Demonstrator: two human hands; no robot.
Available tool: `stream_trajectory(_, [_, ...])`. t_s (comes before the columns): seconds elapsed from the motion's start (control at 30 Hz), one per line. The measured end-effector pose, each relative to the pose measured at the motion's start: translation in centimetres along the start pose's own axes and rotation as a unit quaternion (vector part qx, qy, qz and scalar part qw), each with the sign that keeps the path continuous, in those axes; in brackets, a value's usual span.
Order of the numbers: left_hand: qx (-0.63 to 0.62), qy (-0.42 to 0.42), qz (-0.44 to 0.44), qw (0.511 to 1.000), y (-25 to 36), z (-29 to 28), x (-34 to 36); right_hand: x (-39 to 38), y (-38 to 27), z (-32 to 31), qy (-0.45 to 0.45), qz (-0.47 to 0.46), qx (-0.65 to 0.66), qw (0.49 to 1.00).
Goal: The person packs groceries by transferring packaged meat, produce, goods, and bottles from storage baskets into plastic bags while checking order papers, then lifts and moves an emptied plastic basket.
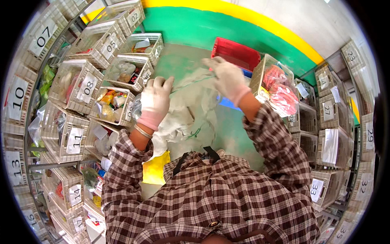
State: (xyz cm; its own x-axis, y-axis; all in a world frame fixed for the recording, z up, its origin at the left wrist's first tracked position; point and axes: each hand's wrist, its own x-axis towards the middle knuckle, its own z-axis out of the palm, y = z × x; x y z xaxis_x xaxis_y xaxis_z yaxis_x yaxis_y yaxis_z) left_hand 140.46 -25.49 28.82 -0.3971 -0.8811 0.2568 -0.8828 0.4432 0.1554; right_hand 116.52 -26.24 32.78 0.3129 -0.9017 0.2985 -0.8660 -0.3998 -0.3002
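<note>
While the gloved left hand (pixel 156 97) is pinching the left edge of a translucent plastic bag (pixel 185 103), the gloved right hand (pixel 230 79) is pinching its right edge; the bag is hanging between them, nearer than a red crate (pixel 239 49) standing by the far wall (pixel 178 26).

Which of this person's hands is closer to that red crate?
Right. The right gloved hand appears by the lower-left corner of the red crate; the left gloved hand is farther off, lower and to the left.

Sheeting (pixel 178 118) between left fingers (pixel 159 82) and right fingers (pixel 211 63); crates (pixel 57 130) left and right; tub (pixel 237 49) ahead, near wall (pixel 183 24).
</note>
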Motion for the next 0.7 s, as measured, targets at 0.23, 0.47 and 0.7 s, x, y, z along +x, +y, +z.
stream_trajectory(0.23, [-0.059,0.094,-0.014,0.994,-4.3,5.6,-6.7,-3.1,5.4,-7.8,0.171,0.016,-0.127,0.977])
stream_trajectory(0.47, [-0.049,-0.092,-0.029,0.994,-3.7,13.1,-10.7,-13.4,14.5,-8.2,0.121,0.086,-0.217,0.965])
stream_trajectory(0.7, [-0.640,-0.200,-0.456,0.585,-5.0,24.2,-15.5,-31.4,20.5,-4.4,0.095,0.528,0.058,0.842])
